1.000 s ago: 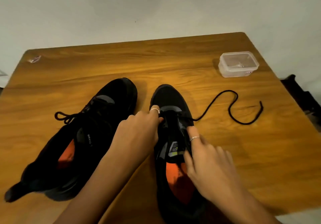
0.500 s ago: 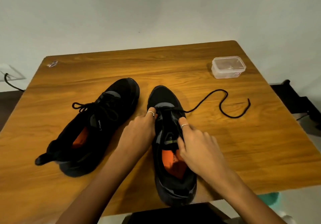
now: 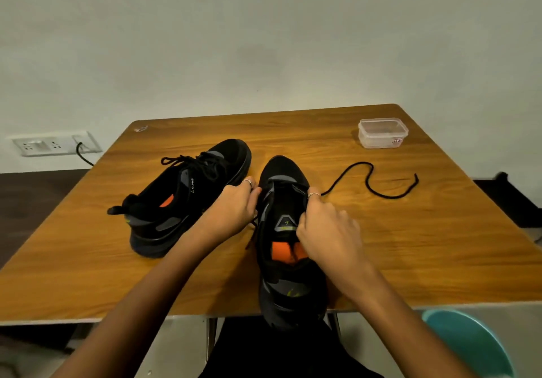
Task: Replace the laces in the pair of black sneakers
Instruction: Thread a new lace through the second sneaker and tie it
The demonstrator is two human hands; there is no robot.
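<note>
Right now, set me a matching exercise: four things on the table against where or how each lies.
Things:
1. left sneaker
2. right sneaker
3. loose lace end
4. plastic box

States:
A. far right corner, lid on
B. still laced
C. between both hands
D. snaking over bare wood

Pairs: 1-B, 2-C, 3-D, 4-A

Two sneakers lying on table (image 3: 440, 245): laced sneaker (image 3: 187, 198) at left, second sneaker (image 3: 286, 178) at right, heel overhanging near edge. Loose lace (image 3: 372, 184) trailing right of second sneaker. Lidded box (image 3: 382, 132) sitting behind lace, near far right corner.
</note>
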